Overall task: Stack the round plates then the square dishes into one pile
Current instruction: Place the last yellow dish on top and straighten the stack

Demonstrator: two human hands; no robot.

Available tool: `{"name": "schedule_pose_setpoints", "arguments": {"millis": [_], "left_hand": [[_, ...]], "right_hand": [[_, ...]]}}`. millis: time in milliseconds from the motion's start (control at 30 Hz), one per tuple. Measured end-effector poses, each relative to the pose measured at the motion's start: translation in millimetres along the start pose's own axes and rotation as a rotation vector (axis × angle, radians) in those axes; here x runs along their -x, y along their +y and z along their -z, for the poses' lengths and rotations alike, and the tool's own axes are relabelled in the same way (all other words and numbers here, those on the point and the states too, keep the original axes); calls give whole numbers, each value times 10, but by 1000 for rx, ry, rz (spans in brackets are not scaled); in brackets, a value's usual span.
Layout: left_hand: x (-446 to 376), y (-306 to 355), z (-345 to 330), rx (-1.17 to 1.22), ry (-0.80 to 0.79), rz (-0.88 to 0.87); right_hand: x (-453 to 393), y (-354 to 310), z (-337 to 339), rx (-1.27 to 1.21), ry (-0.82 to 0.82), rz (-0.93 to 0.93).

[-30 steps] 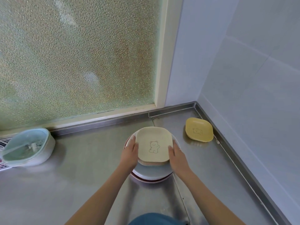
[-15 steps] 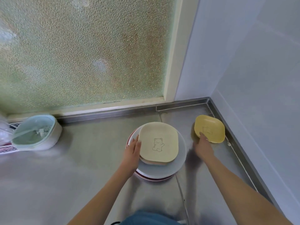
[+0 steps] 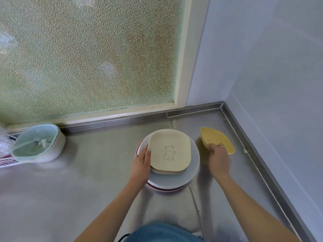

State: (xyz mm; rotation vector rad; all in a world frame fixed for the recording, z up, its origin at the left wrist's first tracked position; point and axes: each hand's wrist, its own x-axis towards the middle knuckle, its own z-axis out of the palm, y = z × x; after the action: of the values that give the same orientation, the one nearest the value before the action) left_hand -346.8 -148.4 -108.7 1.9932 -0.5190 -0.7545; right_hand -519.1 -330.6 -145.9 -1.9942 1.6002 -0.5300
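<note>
A pile stands in the middle of the steel counter: round plates (image 3: 174, 180), white over pink, with several square dishes on top. The uppermost cream square dish (image 3: 170, 151) shows a bear drawing. My left hand (image 3: 142, 162) rests flat against the left side of the square dishes and the plate rim. To the right, my right hand (image 3: 218, 158) grips the near edge of a yellow square dish (image 3: 215, 139), which is tilted up off the counter with its underside facing me.
A white container with a pale green lid (image 3: 37, 143) sits at the far left beside a rack edge (image 3: 7, 161). The raised steel counter rim (image 3: 258, 163) and the wall close in on the right. A frosted window (image 3: 87, 55) rises behind.
My right hand left the pile, reached right to the yellow dish, took hold of it and tipped it up. My left hand stayed against the pile.
</note>
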Motion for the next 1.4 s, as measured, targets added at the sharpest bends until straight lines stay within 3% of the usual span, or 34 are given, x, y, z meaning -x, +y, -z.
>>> {"name": "schedule_pose_setpoints", "arguments": {"millis": [267,367,600,800,867,900,967,1033,1100,1200,1400], "left_hand": [[26,24,23,13,-33,-49],[14,3,41,51,-39,-70],[103,-38,105,47,-100,-66],[145,-35,91,115,-91,-24],[132,-30,91,207,-72,29],[117,-33,93,233,-57,31],[60,-30,95,219,-28,-27],[-18,-18,97,154,-38,-101],[-114,-29,95,38,-68,-166],[-187,-54,69,-121,-77,-222],[-226,-77,21,-100,-46,-206]], "right_hand": [[469,-889,299,74,261,401],[769,-1155,310,161,279,538],[1305,-1269,-77,516,-22,563],[1338,-1311,-69,462,-211,626],[1268,-1286,-47,265,-284,659],[1246,-1259,-15,145,-249,652],[1135,-1164,51,-44,13,568],[926,-1058,124,-135,153,361],[737,-942,144,-75,-13,145],[702,-825,88,95,-258,80],[705,-775,-39,71,-186,106]]}}
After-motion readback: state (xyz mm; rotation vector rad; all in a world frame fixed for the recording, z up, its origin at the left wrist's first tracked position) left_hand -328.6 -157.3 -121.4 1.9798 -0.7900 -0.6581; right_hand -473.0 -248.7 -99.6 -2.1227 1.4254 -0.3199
